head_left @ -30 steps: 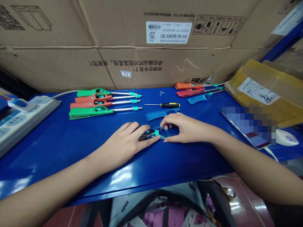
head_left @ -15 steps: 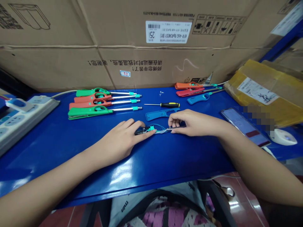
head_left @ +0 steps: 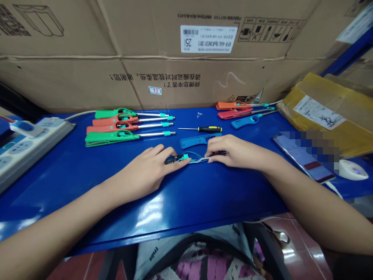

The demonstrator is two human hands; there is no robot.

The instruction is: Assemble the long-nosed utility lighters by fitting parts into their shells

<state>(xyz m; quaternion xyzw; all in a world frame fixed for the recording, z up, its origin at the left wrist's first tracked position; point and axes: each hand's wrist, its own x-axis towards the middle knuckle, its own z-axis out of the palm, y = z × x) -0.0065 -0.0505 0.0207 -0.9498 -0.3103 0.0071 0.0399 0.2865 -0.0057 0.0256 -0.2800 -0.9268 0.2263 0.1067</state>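
A lighter half (head_left: 192,154) with a blue trigger loop, a teal part and thin wires lies on the blue table between my hands. My left hand (head_left: 151,165) grips its dark handle end, the index finger reaching along to the teal part. With fingertips pinched, my right hand (head_left: 230,151) holds the end where the wires meet a thin rod; the fingers partly cover it. Just behind lies a loose blue handle shell (head_left: 194,141), hollow side up. Farther back is a screwdriver (head_left: 204,129) with a black and yellow handle.
Several green and orange lighters (head_left: 116,134) lie in a row at left, near a white power strip (head_left: 35,144). Three more lighters (head_left: 239,112) rest at back right, beside a yellow package (head_left: 329,112). A phone (head_left: 303,159) and a white mouse (head_left: 352,170) are at right. A cardboard box (head_left: 157,70) stands behind.
My right hand has shifted slightly left along the lighter half, its fingertips now closer to the wires. The left hand stays nearly in place.
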